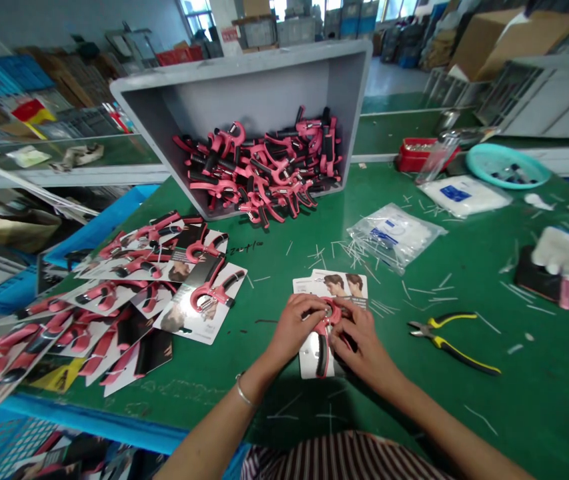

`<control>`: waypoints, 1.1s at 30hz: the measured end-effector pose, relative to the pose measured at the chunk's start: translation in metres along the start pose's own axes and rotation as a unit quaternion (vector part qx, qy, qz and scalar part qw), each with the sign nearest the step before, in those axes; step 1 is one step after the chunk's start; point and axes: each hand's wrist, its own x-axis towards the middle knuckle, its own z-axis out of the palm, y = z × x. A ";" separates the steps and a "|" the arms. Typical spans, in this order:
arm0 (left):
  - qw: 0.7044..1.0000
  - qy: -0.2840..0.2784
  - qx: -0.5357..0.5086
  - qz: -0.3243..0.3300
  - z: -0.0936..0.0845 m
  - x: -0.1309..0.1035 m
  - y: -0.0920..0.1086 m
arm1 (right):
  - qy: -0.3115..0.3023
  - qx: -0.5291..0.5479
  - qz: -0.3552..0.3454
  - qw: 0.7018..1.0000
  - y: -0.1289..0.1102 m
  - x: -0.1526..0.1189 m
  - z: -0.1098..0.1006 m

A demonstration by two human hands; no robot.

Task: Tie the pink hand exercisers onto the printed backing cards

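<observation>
A pink tool with black grips (pixel 323 353) lies on a printed card (pixel 309 360) near the table's front edge, with a second card (pixel 337 285) partly beneath. My left hand (pixel 298 325) presses its closed fingers on the tool's pink head from the left. From the right, my right hand (pixel 359 337) has its fingers bent around the same tool, thumb and fingertips close to its middle. Whatever small piece may be between the fingertips is too small to tell. Yellow-and-black pliers (pixel 447 340) lie open to the right of my right hand.
A tilted grey crate (pixel 244 73) full of pink tools stands at the back. Carded tools (pixel 209 300) are piled at left. Loose white ties (pixel 359 253), a plastic bag (pixel 397 233), a turquoise tray (pixel 479 167), a red box (pixel 409 160) and a white glove (pixel 559 250) lie at right.
</observation>
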 end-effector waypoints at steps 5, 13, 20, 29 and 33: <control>1.000 -0.002 -0.010 -0.003 0.000 -0.001 -0.001 | -0.013 0.002 0.013 1.000 0.000 0.000 0.000; 1.000 -0.006 -0.010 -0.011 -0.002 -0.005 -0.001 | -0.052 0.001 0.012 0.999 0.002 0.010 -0.004; 1.000 -0.010 -0.006 -0.004 -0.004 -0.005 -0.001 | -0.058 -0.007 0.005 0.998 0.004 0.011 -0.004; 1.000 -0.005 -0.015 -0.004 -0.005 -0.005 -0.002 | -0.074 0.004 0.002 0.997 0.002 0.015 -0.008; 1.000 -0.004 -0.011 0.003 -0.005 -0.006 -0.002 | -0.074 0.007 0.003 0.997 0.003 0.016 -0.007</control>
